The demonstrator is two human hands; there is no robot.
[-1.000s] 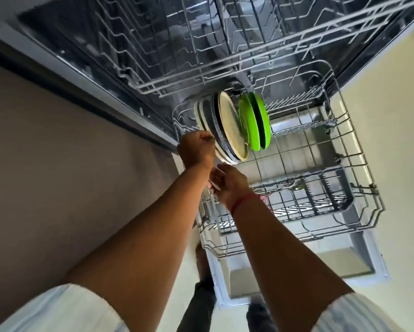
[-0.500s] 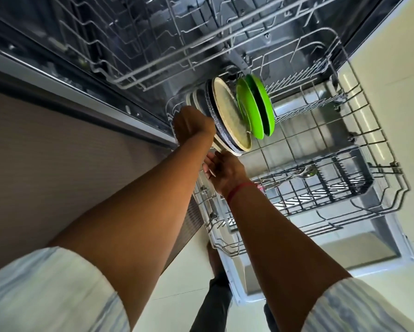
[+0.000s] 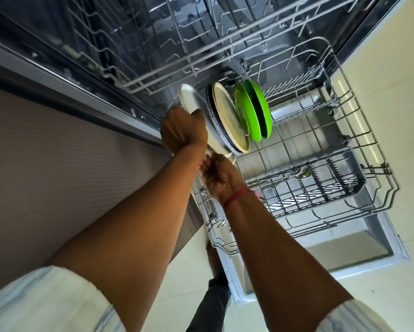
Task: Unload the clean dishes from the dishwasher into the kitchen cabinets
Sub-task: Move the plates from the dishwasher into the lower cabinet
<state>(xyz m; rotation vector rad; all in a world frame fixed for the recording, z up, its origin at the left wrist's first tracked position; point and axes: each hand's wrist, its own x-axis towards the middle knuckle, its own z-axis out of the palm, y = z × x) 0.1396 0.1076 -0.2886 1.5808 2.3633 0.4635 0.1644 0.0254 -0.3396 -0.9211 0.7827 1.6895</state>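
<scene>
Left hand [image 3: 183, 130] hides pale plate [image 3: 189, 98] middle; right hand [image 3: 215, 174] covers its lower rim; cutlery [image 3: 294, 174] indistinct.

Both bare arms reach forward and down; the left hand [image 3: 183, 130] and right hand [image 3: 219, 176] are curled closed, nearly touching.

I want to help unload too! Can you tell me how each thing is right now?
Left hand: gripping the white plate.
Right hand: gripping the same plate's lower edge.
White plate: on edge, held.
Speckled plate: standing in rack.
Green plates: standing in rack.
Lower rack: pulled out.
Spoon: lying in basket.
</scene>
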